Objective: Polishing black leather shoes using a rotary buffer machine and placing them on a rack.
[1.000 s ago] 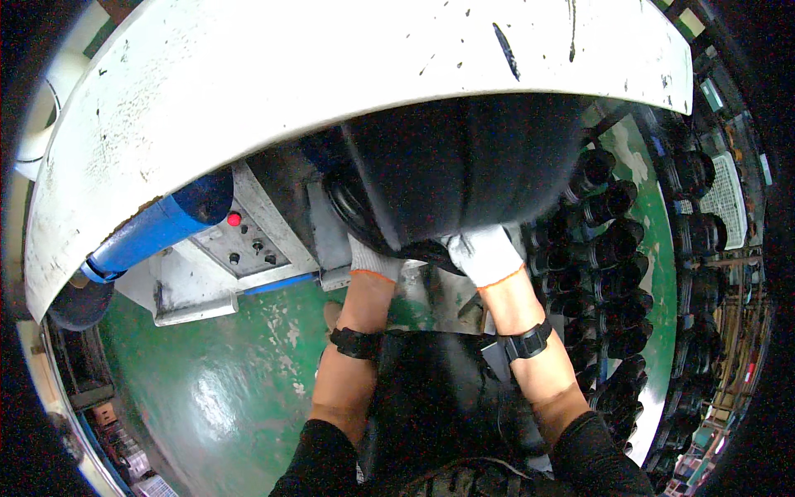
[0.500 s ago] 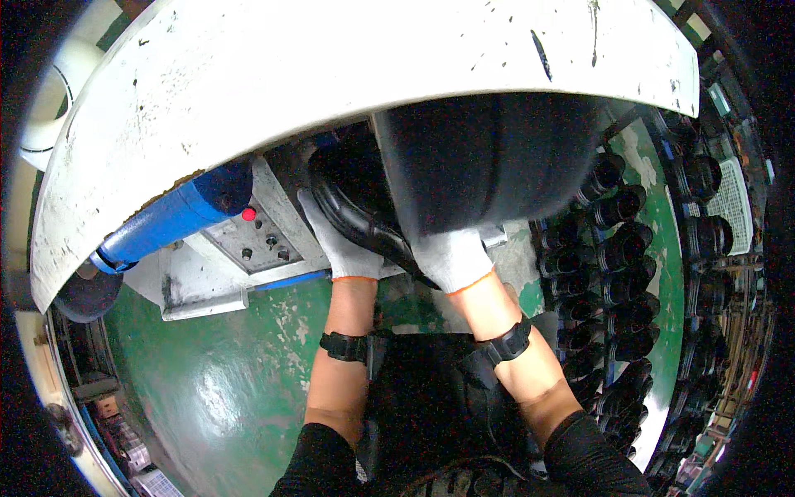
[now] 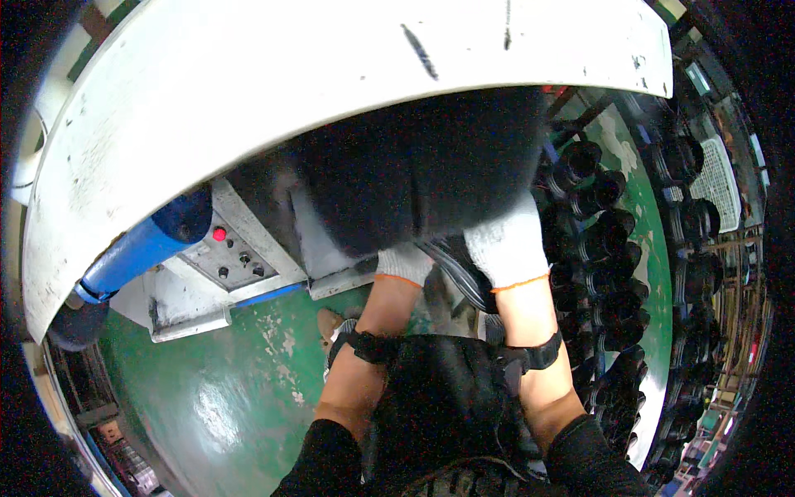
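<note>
Both gloved hands up on the black tyre (image 3: 422,166), which sits under the curved white machine cover (image 3: 331,91), raised off the green floor (image 3: 215,389). Our left hand (image 3: 403,263) is pressed against its lower edge; fingers hidden, so we can't tell that grip. Our right hand (image 3: 507,244) is closed on the tyre's lower right rim. Grey control panel (image 3: 228,257) with a red button (image 3: 219,234) just left of the tyre, blue cylinder (image 3: 141,248) beside it. Rows of black tyres (image 3: 613,240) racked to the right.
</note>
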